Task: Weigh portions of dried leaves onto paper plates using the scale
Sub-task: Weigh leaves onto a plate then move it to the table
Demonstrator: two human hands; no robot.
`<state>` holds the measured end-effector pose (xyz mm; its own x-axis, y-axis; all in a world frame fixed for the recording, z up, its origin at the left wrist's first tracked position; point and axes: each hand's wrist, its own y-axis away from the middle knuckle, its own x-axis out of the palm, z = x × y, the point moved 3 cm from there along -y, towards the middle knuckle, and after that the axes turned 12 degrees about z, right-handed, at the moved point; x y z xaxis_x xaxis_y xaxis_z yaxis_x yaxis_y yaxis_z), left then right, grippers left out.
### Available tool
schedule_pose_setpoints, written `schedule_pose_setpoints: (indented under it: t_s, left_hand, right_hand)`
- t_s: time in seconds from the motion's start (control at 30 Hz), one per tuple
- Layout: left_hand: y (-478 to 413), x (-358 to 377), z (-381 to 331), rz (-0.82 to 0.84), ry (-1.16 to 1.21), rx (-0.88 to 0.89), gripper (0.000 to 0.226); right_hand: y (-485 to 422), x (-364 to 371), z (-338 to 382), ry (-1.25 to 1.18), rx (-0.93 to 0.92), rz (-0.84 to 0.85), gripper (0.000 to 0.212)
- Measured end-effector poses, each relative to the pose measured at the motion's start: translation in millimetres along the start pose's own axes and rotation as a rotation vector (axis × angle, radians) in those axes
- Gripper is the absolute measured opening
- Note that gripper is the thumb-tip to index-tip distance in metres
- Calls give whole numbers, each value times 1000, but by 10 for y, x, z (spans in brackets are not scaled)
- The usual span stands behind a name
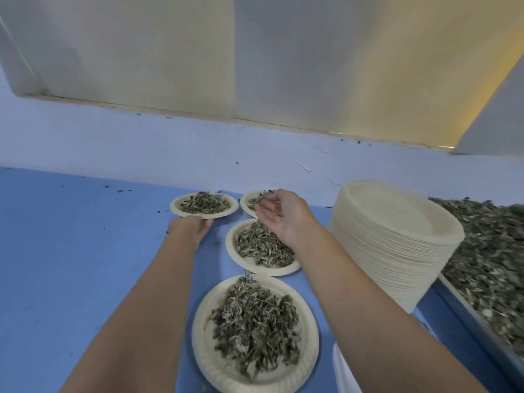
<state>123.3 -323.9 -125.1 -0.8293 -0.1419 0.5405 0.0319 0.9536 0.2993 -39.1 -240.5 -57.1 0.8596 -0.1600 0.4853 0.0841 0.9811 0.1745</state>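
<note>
Several paper plates of dried leaves lie on the blue table. The far left plate (181, 210) has my left hand (189, 228) at its near rim, fingers touching the edge. My right hand (280, 212) hovers palm-up with relaxed fingers over the far right plate (245, 205), partly hiding it. Below it lies a middle plate (233, 251) with leaves, and closest to me a large plate (209, 361) heaped with leaves. A white object, possibly the scale (344, 373), peeks in at the bottom edge.
A tall stack of empty paper plates (397, 245) stands at the right. Beyond it a tray (465, 310) holds a big heap of loose dried leaves (487, 251). A pale wall rises behind the table; leaf crumbs dot the blue surface (71, 251).
</note>
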Motion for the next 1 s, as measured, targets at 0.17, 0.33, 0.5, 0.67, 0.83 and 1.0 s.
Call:
schedule_pose_setpoints:
  t_s: [0.17,0.33,0.5,0.67,0.83,1.0]
  left_hand:
    - [-36,-40,101,130,83,-144,42]
    - [-42,-59,55,38,132,18,41]
    - [-56,42,22,63,237,28,44]
    - [-98,164,34,163,252,-15,48]
    - [-149,216,58,202,177,-61,56]
    - [-137,244,34,216,130,-82,58]
  right_hand:
    - [-6,58,-54,61,-1,23,10]
    - [20,58,-65,88,0,22,12]
    - [45,63,-61,74,-3,21,14]
    - [27,6,-83,84,-15,6,18]
    - [23,-22,-95,102,2,7,19]
    - [15,-16,-131,131,14,9,21]
